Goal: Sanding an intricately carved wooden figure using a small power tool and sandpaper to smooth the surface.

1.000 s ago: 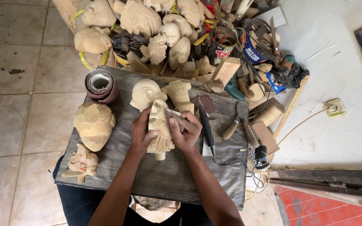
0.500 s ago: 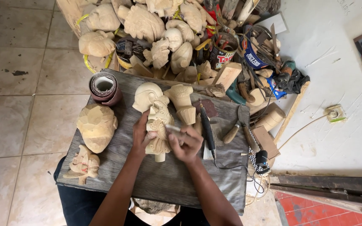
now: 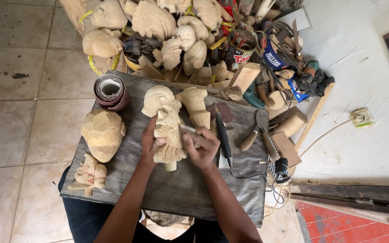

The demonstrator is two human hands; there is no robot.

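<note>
Bare room on the table [image 3: 176, 193] lies in the lower middle of the frame, below the carved figure [image 3: 169, 135], between the two forearms. The left edge is blocked by a rough mask blank [image 3: 103, 134] and a smaller carving [image 3: 88, 174]. A sandpaper roll [image 3: 110, 91] stands at upper left. To the right, a rotary tool [image 3: 223, 136] and knives [image 3: 260, 135] crowd the edge. A heap of carvings [image 3: 167, 31] closes the top.
</note>
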